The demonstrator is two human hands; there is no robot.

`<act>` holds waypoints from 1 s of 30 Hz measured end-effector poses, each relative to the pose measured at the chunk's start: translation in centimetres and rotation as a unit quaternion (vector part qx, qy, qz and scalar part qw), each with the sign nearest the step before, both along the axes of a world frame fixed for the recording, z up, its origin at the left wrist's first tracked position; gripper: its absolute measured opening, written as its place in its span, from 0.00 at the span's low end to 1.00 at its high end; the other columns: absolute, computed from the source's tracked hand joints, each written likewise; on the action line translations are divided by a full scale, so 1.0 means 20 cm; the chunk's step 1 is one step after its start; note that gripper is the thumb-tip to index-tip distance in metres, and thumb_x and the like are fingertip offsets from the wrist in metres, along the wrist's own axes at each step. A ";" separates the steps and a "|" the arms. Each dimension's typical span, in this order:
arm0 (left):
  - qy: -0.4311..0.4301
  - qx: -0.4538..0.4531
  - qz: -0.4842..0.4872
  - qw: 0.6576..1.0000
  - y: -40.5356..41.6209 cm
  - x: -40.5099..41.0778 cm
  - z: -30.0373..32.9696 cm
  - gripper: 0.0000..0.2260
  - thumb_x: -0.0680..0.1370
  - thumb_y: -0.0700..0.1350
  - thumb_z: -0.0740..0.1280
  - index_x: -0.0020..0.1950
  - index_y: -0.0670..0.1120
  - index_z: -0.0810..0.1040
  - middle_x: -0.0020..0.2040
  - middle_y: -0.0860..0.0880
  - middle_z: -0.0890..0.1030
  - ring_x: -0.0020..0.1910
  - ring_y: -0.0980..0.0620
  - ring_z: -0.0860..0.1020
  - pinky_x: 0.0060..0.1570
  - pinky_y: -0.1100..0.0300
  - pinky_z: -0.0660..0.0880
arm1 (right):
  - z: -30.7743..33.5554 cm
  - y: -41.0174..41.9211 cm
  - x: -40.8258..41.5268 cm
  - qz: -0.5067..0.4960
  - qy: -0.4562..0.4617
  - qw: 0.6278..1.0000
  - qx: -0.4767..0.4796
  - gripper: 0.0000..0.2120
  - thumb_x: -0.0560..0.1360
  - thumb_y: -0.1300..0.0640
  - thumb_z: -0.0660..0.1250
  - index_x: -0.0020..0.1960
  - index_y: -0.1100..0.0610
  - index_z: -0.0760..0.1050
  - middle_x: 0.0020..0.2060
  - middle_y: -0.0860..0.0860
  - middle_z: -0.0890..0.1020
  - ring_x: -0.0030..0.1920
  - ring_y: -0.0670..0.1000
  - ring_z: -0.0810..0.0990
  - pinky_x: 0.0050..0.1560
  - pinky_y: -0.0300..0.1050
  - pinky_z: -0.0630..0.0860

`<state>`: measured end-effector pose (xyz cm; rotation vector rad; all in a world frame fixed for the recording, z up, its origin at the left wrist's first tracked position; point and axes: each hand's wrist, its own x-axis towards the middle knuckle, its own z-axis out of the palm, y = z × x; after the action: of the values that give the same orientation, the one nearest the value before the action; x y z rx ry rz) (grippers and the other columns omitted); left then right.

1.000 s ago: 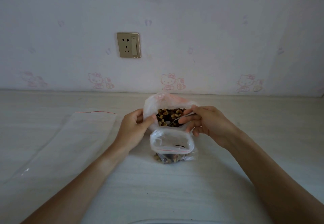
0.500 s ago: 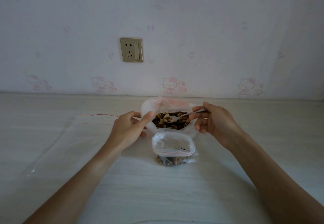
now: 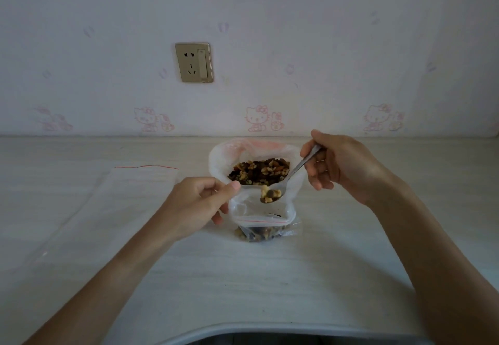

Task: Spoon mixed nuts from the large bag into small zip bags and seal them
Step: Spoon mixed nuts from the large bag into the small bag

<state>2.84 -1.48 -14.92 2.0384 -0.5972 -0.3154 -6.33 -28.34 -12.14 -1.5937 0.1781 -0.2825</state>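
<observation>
Over the limp small zip bag [image 3: 260, 213], left hand [image 3: 199, 204] pinches its rim; right hand [image 3: 343, 166] grips the loaded spoon [image 3: 290, 180], likely spill-prone.

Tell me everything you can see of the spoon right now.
The spoon looks like plain shiny metal, with a slim handle and a small bowl. The right hand pinches the handle's upper end, so the spoon slopes down to the left. Its bowl carries a small heap of mixed nuts and hangs above the open mouth of the small zip bag, just in front of the large bag. Nothing else visibly touches it.
</observation>
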 end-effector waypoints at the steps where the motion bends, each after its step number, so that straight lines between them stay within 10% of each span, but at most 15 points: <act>1: 0.000 0.002 -0.007 1.000 0.00 -0.01 -0.01 0.16 0.79 0.60 0.70 0.44 0.49 0.86 0.36 0.53 0.85 0.34 0.56 0.83 0.30 0.68 0.70 | 0.01 0.01 -0.01 0.002 -0.004 1.000 -0.024 0.23 0.87 0.50 0.54 0.41 0.60 0.80 0.29 0.59 0.78 0.24 0.57 0.75 0.23 0.43 0.65; 10: 0.022 -0.061 -0.024 0.998 -0.03 -0.02 -0.03 0.07 0.78 0.50 0.74 0.45 0.49 0.87 0.36 0.46 0.86 0.33 0.53 0.83 0.29 0.64 0.71 | 0.05 0.09 -0.06 0.008 -0.155 0.958 -0.242 0.23 0.87 0.50 0.55 0.39 0.59 0.76 0.24 0.55 0.75 0.23 0.53 0.71 0.29 0.35 0.67; 23: -0.065 -0.022 0.007 0.998 -0.01 0.02 -0.04 0.13 0.79 0.56 0.72 0.40 0.50 0.85 0.33 0.50 0.85 0.30 0.57 0.82 0.31 0.71 0.71 | -0.05 0.10 0.04 -0.107 -0.080 0.990 0.044 0.22 0.86 0.48 0.57 0.40 0.58 0.76 0.25 0.54 0.73 0.22 0.54 0.71 0.24 0.42 0.62; 30: -0.126 -0.045 0.168 0.977 0.00 0.18 -0.06 0.14 0.78 0.60 0.72 0.45 0.50 0.79 0.36 0.51 0.84 0.34 0.58 0.82 0.38 0.61 0.70 | -0.08 0.09 0.06 -0.155 -0.037 0.987 0.024 0.22 0.87 0.49 0.55 0.43 0.60 0.77 0.26 0.54 0.77 0.24 0.54 0.75 0.22 0.43 0.65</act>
<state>6.38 -1.53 -16.20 2.0635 -0.3987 0.1691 -5.06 -26.49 -13.70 -1.5024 0.3743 -0.5730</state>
